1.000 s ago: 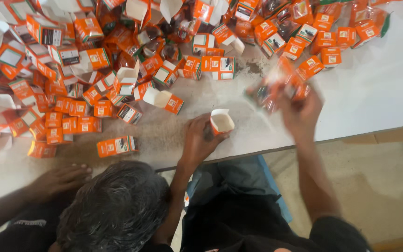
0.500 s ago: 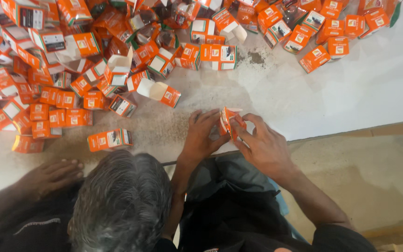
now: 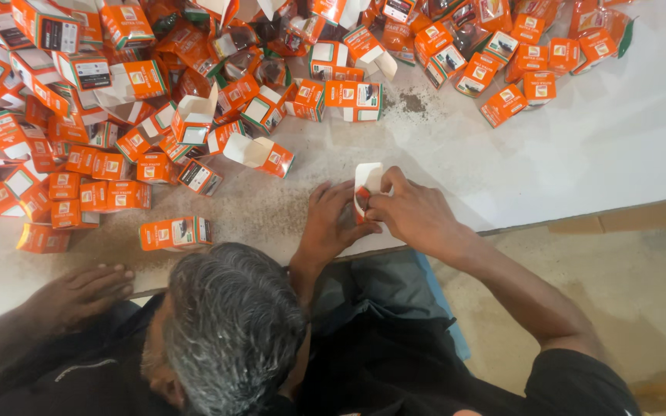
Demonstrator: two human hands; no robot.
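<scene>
From the head camera I see my left hand [image 3: 331, 223] and right hand [image 3: 414, 214] meeting at the near edge of the pale worktable [image 3: 595, 154], fingers of both clenched around one small orange carton [image 3: 365, 189] with its white flap standing open. Beyond it lies a heap of orange cartons [image 3: 194, 85]. Another person's hand [image 3: 79, 293] rests flat at the left edge.
</scene>
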